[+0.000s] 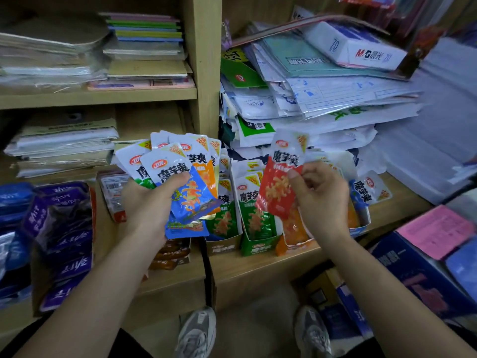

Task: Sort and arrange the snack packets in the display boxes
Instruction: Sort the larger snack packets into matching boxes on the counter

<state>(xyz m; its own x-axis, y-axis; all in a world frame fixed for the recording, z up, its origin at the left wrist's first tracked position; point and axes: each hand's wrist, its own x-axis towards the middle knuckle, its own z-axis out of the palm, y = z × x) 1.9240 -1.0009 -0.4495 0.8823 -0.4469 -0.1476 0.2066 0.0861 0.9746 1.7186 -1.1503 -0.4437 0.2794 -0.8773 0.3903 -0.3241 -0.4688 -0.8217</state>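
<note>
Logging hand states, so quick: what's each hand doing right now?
Left hand: grips a fan of mixed snack packets.
Right hand: pinches a single red packet.

Bare forearms (108, 270), grey-and-white lace-up trainers (197, 332), dark clothing (136, 347) over the legs

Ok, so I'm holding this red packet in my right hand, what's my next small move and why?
Probably lower the red packet into the orange box just below your right hand: its packets look closest in colour, while the green box beside it holds green ones. Your left hand holds the mixed fan to sort afterwards.
</note>
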